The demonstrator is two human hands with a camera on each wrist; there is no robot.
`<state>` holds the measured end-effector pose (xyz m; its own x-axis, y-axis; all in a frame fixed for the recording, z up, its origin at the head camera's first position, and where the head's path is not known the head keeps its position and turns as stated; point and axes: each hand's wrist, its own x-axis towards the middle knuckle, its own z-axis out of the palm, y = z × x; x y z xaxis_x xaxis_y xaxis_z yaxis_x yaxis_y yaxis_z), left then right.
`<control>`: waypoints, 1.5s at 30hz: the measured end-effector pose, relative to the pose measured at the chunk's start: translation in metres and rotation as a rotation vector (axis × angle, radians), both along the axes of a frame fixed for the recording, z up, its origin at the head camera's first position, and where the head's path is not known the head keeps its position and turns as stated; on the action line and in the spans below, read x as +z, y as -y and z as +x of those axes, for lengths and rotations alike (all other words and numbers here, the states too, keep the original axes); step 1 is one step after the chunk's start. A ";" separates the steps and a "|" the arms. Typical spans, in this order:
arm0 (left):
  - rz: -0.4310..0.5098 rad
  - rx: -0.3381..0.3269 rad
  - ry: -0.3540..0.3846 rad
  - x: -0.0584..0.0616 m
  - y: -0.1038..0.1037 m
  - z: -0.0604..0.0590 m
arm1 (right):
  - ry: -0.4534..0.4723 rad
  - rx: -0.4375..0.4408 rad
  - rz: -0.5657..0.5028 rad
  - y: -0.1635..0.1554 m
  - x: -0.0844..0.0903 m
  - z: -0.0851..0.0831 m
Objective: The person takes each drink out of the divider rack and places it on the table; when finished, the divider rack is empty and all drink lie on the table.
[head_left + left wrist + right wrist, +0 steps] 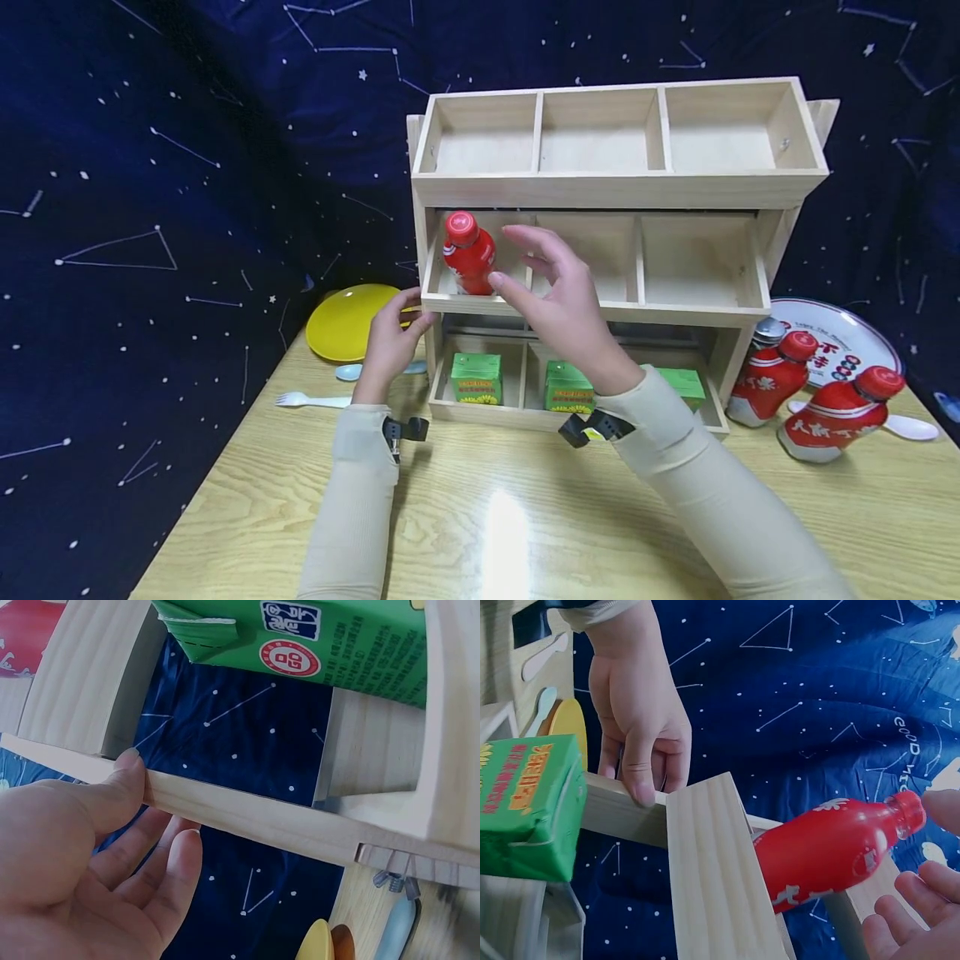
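Note:
A red bottle [468, 252] [832, 847] stands in the left compartment of the middle tier of a three-tier wooden shelf [622, 187]. My right hand [517, 262] [919, 862] hovers just right of the bottle with fingers spread, and holds nothing. My left hand [401, 321] [112, 847] [641, 727] grips the shelf's left side rail [255, 810], with the thumb on the front edge and the fingers behind it. The top tier is bare.
Three green cartons [476, 377] [567, 387] [682, 383] sit in the bottom tier. A yellow plate [348, 321], a spoon [348, 372] and a white fork [311, 401] lie left of the shelf. Two red bottles [768, 375] [840, 412] and a printed plate [832, 337] are right.

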<state>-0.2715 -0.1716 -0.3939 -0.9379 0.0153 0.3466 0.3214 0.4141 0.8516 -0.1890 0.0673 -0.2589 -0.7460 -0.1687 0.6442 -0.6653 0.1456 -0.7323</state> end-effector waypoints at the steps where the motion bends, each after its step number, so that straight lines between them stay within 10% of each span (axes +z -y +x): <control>1: 0.002 0.000 -0.001 0.000 0.000 0.000 | 0.003 -0.003 0.010 0.003 0.001 -0.002; 20: 0.017 -0.024 0.003 -0.003 -0.004 0.000 | -0.089 -0.011 0.042 0.035 -0.025 -0.060; 31: 0.008 0.005 0.025 -0.001 -0.001 0.000 | -0.245 -0.061 -0.155 0.035 -0.004 -0.025; 45: -0.010 0.026 0.034 -0.001 -0.003 0.001 | -0.190 -0.028 -0.160 -0.009 -0.012 0.006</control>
